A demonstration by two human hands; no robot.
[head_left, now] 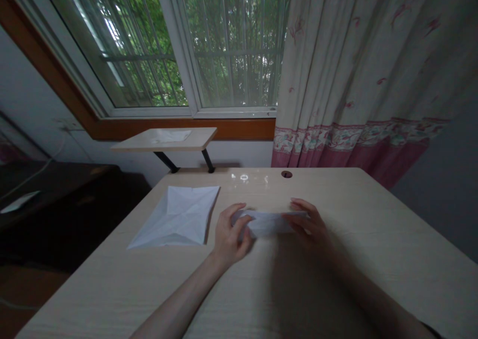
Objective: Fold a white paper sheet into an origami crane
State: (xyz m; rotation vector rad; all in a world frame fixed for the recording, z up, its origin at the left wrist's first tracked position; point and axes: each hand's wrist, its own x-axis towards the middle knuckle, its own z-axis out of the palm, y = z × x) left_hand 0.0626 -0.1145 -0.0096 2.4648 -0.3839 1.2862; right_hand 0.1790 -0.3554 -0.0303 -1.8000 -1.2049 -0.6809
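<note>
Folded white paper point(269, 223) at frame centre, above the pale wooden desk point(231, 299); left hand point(232, 233) and right hand point(309, 225) grip its opposite ends; folding seems partly done; creased white sheet point(186, 212), centre-left, lies untouched; remaining folds can't be told.

Greenery point(242, 75) fills the barred window point(179, 50) — floral curtain point(354, 80) hanging alongside.

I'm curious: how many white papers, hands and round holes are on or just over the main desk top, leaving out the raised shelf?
White papers: 2 (the wide creased paper and the narrow paper)
Hands: 2 (left hand and right hand)
Round hole: 1
Total: 5
</note>
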